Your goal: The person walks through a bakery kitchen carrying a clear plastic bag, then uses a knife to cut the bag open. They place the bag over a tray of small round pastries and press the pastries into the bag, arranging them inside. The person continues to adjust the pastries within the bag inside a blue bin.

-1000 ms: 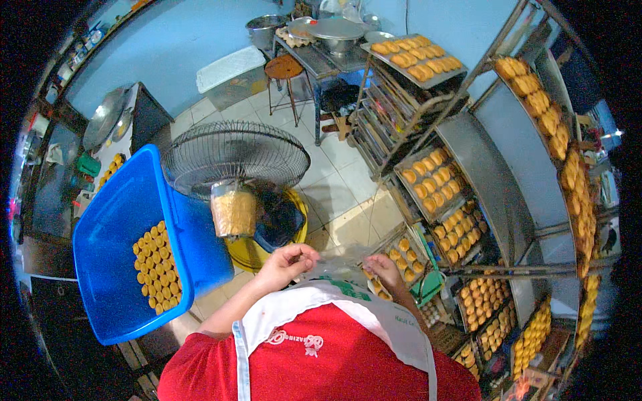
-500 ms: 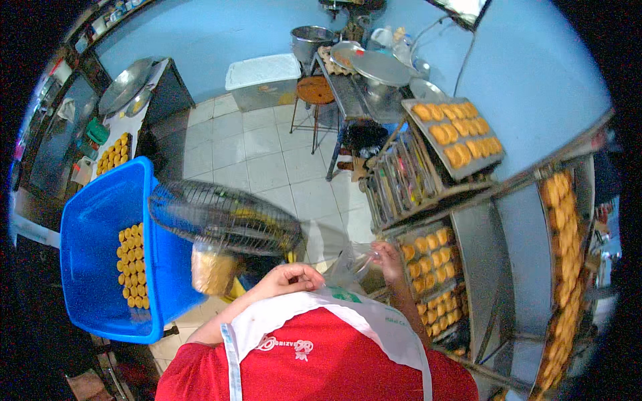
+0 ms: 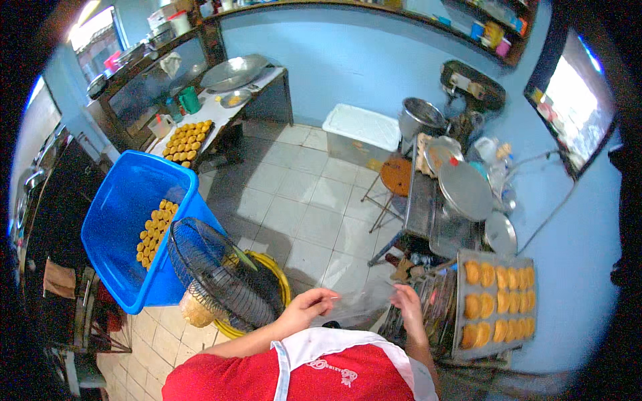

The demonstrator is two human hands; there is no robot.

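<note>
A thin clear plastic bag [image 3: 361,301] stretches between my two hands in front of my apron. My left hand [image 3: 311,306] pinches its left side, with fingers curled. At its right edge, the fingertips of my right hand [image 3: 407,305] close on the plastic. No contents show inside the bag. Left of my hands stands a black wire-caged fan [image 3: 221,274], next to a yellow-rimmed round tub [image 3: 284,284]. A full plastic bag [image 3: 196,309] of something pale brown is partly hidden behind the fan.
A big blue plastic tub [image 3: 110,247] holds rows of small golden pastries [image 3: 157,230]. More pastries sit on the far-left table. At right, a metal tray [image 3: 495,317] of baked pieces rests on a rack. A stool [image 3: 396,175] and a lidded box [image 3: 361,128] stand farther back.
My view has turned, so the room sits further right and lower and the lower right trays have left the picture. The bag is now spread wider between my hands.
</note>
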